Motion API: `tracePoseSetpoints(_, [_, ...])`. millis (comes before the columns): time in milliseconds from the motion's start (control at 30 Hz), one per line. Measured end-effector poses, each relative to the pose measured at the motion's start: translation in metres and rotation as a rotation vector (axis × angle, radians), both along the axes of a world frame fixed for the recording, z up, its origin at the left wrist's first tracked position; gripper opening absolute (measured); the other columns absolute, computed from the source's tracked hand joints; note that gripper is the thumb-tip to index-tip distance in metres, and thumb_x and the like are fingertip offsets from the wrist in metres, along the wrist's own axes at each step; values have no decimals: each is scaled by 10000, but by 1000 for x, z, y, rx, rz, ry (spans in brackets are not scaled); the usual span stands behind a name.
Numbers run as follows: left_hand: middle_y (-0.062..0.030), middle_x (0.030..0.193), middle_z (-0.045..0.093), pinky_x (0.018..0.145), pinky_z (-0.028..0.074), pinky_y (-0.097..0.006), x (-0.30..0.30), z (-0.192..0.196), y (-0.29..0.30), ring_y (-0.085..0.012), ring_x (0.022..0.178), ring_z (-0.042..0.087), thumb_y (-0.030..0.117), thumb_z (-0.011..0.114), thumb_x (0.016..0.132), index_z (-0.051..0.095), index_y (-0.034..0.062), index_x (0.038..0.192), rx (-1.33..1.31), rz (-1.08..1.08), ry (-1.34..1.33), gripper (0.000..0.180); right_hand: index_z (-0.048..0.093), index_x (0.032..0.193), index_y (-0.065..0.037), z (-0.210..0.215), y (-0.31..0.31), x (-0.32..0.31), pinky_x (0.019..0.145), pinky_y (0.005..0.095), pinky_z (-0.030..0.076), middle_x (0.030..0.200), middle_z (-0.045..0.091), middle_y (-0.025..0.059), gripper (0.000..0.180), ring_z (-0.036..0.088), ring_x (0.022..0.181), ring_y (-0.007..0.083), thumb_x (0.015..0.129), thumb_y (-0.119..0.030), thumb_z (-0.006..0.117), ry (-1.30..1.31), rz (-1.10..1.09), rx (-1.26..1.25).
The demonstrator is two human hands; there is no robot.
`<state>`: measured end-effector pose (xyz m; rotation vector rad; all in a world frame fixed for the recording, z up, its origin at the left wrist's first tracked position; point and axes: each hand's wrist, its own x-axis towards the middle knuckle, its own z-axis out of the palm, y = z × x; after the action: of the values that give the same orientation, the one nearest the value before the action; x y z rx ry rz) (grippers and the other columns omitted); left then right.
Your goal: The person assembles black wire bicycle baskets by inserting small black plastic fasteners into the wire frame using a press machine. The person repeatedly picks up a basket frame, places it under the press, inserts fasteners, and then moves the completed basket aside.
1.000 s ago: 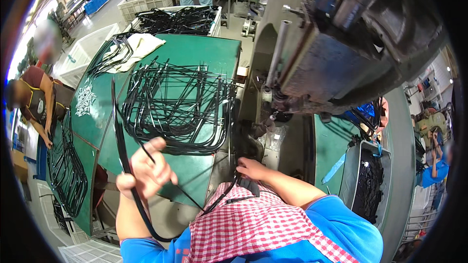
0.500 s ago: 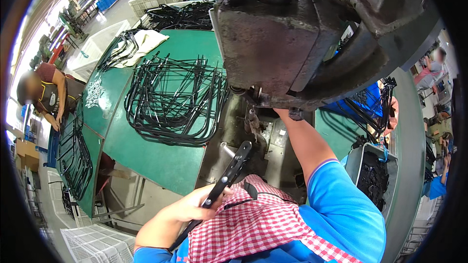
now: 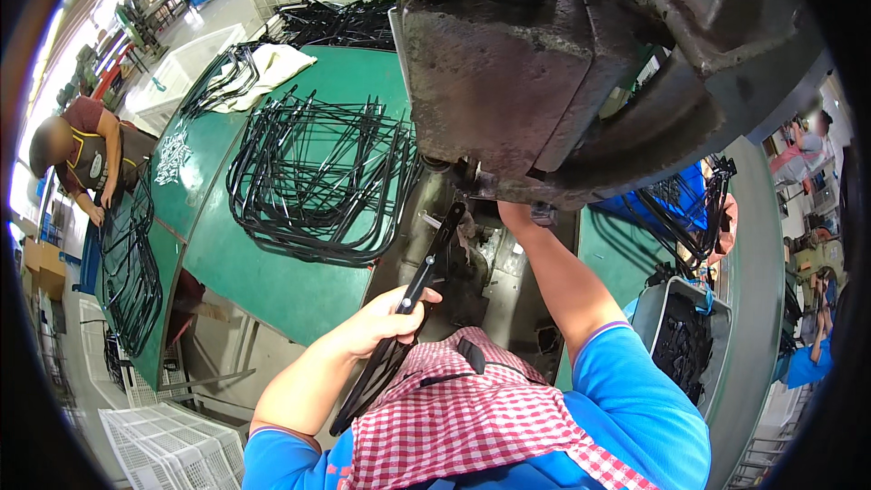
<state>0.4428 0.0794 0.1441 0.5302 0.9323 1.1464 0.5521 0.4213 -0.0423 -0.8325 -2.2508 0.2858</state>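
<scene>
My left hand (image 3: pixel 388 319) is closed round a long flat black metal bar with holes (image 3: pixel 430 260), part of a black frame whose lower portion runs down beside my apron. The bar tilts up and away, its far end near the lower tooling (image 3: pixel 472 240) of a big dark metal press (image 3: pixel 499 82). My right forearm (image 3: pixel 567 277) reaches forward under the press head. The head hides my right hand's fingers, so what they hold or touch does not show.
Bent black metal frames (image 3: pixel 318 240) lie piled on the green table (image 3: pixel 259 295) at left. A grey bin (image 3: pixel 646 331) of black parts stands at right, below more frames (image 3: pixel 699 209). A co-worker (image 3: pixel 100 150) handles frames at far left. White crates (image 3: pixel 172 445) sit low left.
My left hand has moved forward, carrying the black bar's far end up to the press tooling. My right arm stays under the press head, shifted slightly.
</scene>
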Motion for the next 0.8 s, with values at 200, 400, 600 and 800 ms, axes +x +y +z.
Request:
tracePoseSetpoints(200, [40,715,405,562,361,-219,-11,5,19,-62,607,384,287,693,788,432,-48,1247,5,-31,8,625,575,1083,-47,13,-16,17,823,340,444,1005,621,100,336,582,944,224,771,-21,699,197,136,-40])
tracePoseSetpoints(400, [34,719,397,558,361,-226,-16,3,24,-70,607,385,307,697,772,431,-56,1249,-9,-29,7,656,599,1045,-48,100,-86,20,782,309,473,956,653,56,288,607,868,167,783,-45,720,593,282,-742])
tracePoseSetpoints(600, [32,732,392,548,348,-227,-19,10,30,-75,610,381,304,669,788,436,-52,1229,-6,-37,45,613,611,1076,-55,154,-117,13,871,257,457,1027,635,6,222,577,962,95,865,-92,669,539,307,-997])
tracePoseSetpoints(800, [40,719,397,552,366,-228,-18,11,28,-64,599,374,269,638,814,446,-43,1245,-28,-56,65,566,613,1055,-37,153,-123,8,834,250,476,992,648,25,220,599,920,95,855,-97,681,639,357,-937])
